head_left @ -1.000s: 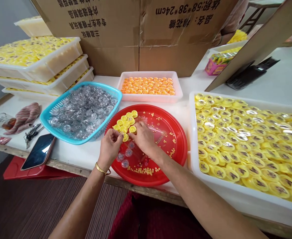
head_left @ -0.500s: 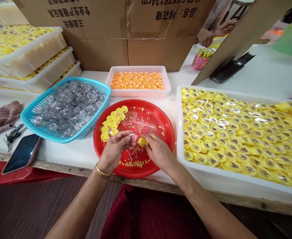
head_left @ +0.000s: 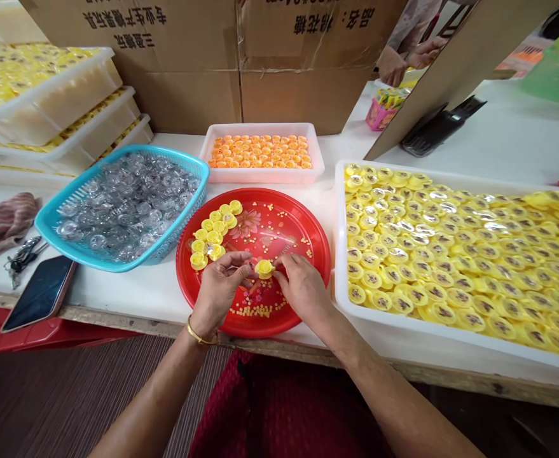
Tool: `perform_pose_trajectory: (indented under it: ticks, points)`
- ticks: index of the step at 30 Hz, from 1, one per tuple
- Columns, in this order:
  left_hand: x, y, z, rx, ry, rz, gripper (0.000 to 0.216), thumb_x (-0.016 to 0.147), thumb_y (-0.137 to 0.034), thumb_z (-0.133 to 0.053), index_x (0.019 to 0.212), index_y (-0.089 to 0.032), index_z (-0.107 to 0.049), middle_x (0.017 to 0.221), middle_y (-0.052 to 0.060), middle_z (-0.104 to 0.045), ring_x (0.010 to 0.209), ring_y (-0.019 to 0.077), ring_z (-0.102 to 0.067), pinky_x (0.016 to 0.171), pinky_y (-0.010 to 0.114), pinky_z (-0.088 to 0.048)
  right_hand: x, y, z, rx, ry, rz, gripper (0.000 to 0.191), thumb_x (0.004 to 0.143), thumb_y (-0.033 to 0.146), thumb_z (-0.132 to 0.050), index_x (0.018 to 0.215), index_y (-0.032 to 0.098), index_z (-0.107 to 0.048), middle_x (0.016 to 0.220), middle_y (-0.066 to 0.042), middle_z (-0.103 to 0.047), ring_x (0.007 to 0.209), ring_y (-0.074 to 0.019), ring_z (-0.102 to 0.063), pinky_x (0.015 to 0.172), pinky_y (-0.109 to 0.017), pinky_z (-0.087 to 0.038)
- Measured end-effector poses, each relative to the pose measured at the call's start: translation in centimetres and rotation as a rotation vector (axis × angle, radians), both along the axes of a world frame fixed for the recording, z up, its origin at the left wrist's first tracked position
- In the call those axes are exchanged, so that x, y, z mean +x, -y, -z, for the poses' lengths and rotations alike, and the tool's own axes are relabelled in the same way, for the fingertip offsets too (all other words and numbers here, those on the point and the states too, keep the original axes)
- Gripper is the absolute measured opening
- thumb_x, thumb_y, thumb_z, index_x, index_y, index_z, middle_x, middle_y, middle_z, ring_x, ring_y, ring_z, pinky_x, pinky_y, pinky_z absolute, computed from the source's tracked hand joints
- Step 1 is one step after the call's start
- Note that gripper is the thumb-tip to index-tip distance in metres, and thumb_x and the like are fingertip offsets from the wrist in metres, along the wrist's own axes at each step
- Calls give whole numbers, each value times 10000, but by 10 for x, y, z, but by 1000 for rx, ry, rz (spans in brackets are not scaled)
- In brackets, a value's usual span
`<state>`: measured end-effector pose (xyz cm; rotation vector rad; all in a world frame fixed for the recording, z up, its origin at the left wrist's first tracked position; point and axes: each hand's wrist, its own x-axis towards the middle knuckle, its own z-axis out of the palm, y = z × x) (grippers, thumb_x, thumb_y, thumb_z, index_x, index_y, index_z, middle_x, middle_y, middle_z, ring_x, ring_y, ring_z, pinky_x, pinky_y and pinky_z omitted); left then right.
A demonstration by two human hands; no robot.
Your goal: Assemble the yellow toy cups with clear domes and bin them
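Over the near half of a round red tray (head_left: pixel 308 216), my left hand (head_left: pixel 219 289) and my right hand (head_left: pixel 303 289) meet on one small yellow cap (head_left: pixel 264 268). Both pinch it between their fingertips. A clear dome cover seen earlier in my left fingers is hidden now. A cluster of several yellow caps (head_left: pixel 212 234) lies at the tray's left side. Small yellow beads (head_left: pixel 255 311) are scattered across the tray.
A blue basket (head_left: pixel 50 222) of clear domes stands left, a white tray (head_left: pixel 264 177) of orange caps behind, a big white tray (head_left: pixel 403 321) of finished yellow pieces right. Stacked white trays (head_left: pixel 69 108), cardboard boxes (head_left: pixel 188 70), a phone (head_left: pixel 41 292), keys (head_left: pixel 21 256), a cloth (head_left: pixel 5 222). Another person's hands (head_left: pixel 403 60) at the back.
My right hand picked a yellow cap from the cluster and my left a clear dome; both hands came toward me and joined the two pieces. The view shifted right.
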<state>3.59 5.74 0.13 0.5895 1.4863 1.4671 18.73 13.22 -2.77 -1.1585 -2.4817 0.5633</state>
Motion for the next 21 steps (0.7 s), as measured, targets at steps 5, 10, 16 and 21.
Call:
perform_pose_trajectory:
  ticks: [5, 10, 16, 21]
  points:
    - [-9, 3, 3, 1, -181, 118, 279, 708, -251, -678, 966, -148, -705, 671, -2, -637, 551, 89, -572, 502, 197, -460, -4, -4, -1, -47, -32, -33, 160, 844, 65, -660, 902, 191, -581, 927, -42, -633, 892, -218, -587, 781, -305, -462]
    - [-17, 4, 5, -25, -117, 79, 303, 603, -210, -759, 888, -157, -673, 706, -4, -662, 610, 102, -598, 532, 191, -452, -4, -10, -2, -212, -176, -31, 166, 831, 34, -628, 843, 193, -582, 847, -5, -648, 794, -179, -611, 733, -278, -462]
    - [-18, 2, -5, -37, -106, 138, 233, 626, -239, -760, 843, -159, -736, 762, 26, -710, 654, 115, -605, 594, 217, -474, -3, -4, 0, -651, -503, -37, 42, 858, 169, -575, 878, 201, -593, 832, 4, -650, 761, -160, -637, 717, -277, -522]
    - [-15, -2, -2, -34, -85, 142, 240, 604, -221, -790, 825, -161, -719, 722, 9, -700, 619, 102, -591, 570, 204, -462, -8, 6, -5, -1140, -898, -24, 215, 818, 342, -654, 915, 212, -513, 926, -9, -619, 837, -186, -646, 715, -345, -592]
